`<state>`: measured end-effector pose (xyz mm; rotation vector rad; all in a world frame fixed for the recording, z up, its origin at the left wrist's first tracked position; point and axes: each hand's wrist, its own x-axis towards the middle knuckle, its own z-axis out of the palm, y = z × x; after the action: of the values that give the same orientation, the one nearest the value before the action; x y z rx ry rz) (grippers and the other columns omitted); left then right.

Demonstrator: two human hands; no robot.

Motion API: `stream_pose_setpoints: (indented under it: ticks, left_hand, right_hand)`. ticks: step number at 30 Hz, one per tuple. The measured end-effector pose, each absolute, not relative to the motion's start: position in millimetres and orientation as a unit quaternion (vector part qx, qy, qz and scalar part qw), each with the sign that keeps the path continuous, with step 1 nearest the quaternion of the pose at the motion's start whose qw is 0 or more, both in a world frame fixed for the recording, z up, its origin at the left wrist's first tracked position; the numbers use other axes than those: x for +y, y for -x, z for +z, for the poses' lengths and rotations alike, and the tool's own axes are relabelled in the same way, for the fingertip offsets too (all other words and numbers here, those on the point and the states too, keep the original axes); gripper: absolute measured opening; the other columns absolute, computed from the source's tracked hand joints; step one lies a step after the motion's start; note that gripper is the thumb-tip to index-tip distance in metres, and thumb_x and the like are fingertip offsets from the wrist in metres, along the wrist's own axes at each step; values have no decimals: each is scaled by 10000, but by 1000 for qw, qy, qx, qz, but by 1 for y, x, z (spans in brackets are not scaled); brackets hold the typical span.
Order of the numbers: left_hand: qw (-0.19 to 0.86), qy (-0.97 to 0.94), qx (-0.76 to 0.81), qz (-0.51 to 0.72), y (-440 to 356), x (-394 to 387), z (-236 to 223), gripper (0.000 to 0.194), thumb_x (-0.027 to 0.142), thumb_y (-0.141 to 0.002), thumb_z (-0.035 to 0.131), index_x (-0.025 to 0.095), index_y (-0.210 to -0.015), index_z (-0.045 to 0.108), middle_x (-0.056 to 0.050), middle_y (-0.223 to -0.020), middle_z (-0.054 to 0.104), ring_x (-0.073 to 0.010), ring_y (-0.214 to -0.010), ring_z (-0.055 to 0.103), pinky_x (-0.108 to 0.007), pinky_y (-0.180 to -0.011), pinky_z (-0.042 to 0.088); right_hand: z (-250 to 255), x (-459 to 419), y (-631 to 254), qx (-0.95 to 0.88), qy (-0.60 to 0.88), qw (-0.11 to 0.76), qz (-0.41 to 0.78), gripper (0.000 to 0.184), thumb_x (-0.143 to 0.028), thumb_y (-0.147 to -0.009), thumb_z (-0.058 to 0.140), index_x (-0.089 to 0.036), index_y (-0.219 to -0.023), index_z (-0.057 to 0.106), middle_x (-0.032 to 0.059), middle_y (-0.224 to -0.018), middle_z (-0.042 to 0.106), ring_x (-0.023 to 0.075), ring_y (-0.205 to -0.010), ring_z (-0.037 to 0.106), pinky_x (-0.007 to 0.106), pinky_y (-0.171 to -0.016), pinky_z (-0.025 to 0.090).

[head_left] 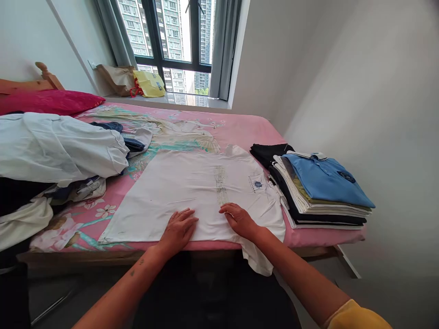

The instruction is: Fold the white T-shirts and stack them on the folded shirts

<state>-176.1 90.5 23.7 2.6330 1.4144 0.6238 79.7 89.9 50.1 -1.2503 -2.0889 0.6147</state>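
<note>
A white T-shirt [185, 178] lies spread flat on the bed, its collar end to the right and its hem to the left. It has a band of printed lettering and a small dark blue emblem. One sleeve hangs over the bed's front edge. My left hand [179, 227] rests palm down on the near part of the shirt, fingers stretched out. Farther right, my right hand [240, 220] is over the shirt just below the printed band, fingers slightly bent and thumb apart. Neither hand grips any fabric that I can see.
A stack of folded clothes [325, 196], topped by a blue polo shirt [325, 177], stands at the right. Loose clothes [61, 146] are heaped at the left. Behind them lies a red pillow [51, 101]. Bags [149, 83] sit on the windowsill. Floral bedding [240, 125] covers the bed.
</note>
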Motion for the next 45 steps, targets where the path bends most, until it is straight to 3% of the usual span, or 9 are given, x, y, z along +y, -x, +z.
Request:
stream_pose_setpoints:
  ticks: [6, 15, 19, 24, 29, 35, 41, 43, 45]
  left_hand:
    - [28, -906, 385, 171, 157, 95, 26, 349, 273, -858, 482, 326, -1187, 586, -16, -1361, 498, -211, -1308, 382, -461, -1120, 207]
    - [3, -921, 365, 135, 159, 100, 16, 462, 322, -854, 509, 408, -1305, 458, -7, -1457, 365, -254, -1358, 286, -516, -1118, 128]
    - [5, -920, 363, 147, 160, 102, 17, 471, 303, -834, 537, 404, -1290, 480, -5, -1451, 375, -258, -1343, 316, -508, -1120, 131]
    - [4, -925, 353, 139, 162, 105, 13, 518, 304, -835, 534, 410, -1330, 425, -14, -1480, 319, -270, -1354, 289, -528, -1112, 137]
    - [1, -927, 352, 130, 164, 107, 11, 558, 303, -829, 538, 423, -1352, 381, -15, -1500, 272, -273, -1370, 253, -543, -1109, 138]
    - [6, -925, 353, 141, 164, 107, 15, 572, 277, -808, 561, 412, -1341, 405, -18, -1488, 301, -281, -1348, 300, -535, -1104, 177]
    - [-2, -926, 353, 132, 165, 107, 13, 583, 298, -821, 550, 419, -1361, 367, -27, -1498, 276, -274, -1360, 277, -542, -1107, 154]
    - [-2, -926, 351, 140, 165, 107, 14, 580, 298, -821, 547, 418, -1360, 369, -27, -1494, 286, -272, -1353, 291, -539, -1109, 151]
    - [0, -924, 354, 141, 165, 106, 16, 588, 274, -809, 557, 414, -1353, 383, -21, -1489, 298, -267, -1347, 304, -529, -1113, 148]
  right_hand:
    - [40, 114, -65, -869, 412, 222, 162, 300, -163, -871, 424, -214, -1118, 586, 75, -1186, 566, 166, -1144, 490, 353, -1006, 379]
    - [25, 235, -87, -777, 610, 73, 138, 478, -409, -914, 351, -244, -1360, 395, 46, -1458, 330, 232, -1354, 223, 499, -1103, 108]
    - [45, 263, -85, -755, 629, 19, 182, 476, -420, -904, 356, -264, -1352, 408, 45, -1469, 311, 269, -1342, 241, 536, -1058, 182]
    - [40, 219, -73, -816, 559, 84, 124, 365, -381, -904, 370, -253, -1196, 548, 77, -1270, 518, 223, -1191, 423, 432, -1034, 263]
    - [16, 214, -70, -816, 564, 73, 105, 514, -473, -892, 389, -299, -1375, 353, 65, -1456, 321, 263, -1356, 186, 587, -1068, 32]
    - [25, 322, -75, -753, 633, 36, 174, 520, -465, -910, 347, -289, -1400, 328, 67, -1509, 218, 283, -1380, 129, 641, -1034, 26]
    - [38, 286, -66, -779, 602, 85, 155, 475, -386, -916, 374, -210, -1356, 400, 109, -1436, 351, 228, -1317, 276, 450, -1070, 214]
    - [33, 246, -59, -807, 565, 96, 140, 460, -420, -888, 430, -240, -1310, 448, 76, -1398, 403, 200, -1303, 300, 387, -1103, 171]
    - [24, 223, -55, -852, 503, 92, 115, 527, -481, -870, 438, -269, -1350, 397, 72, -1424, 369, 237, -1341, 234, 473, -1116, 59]
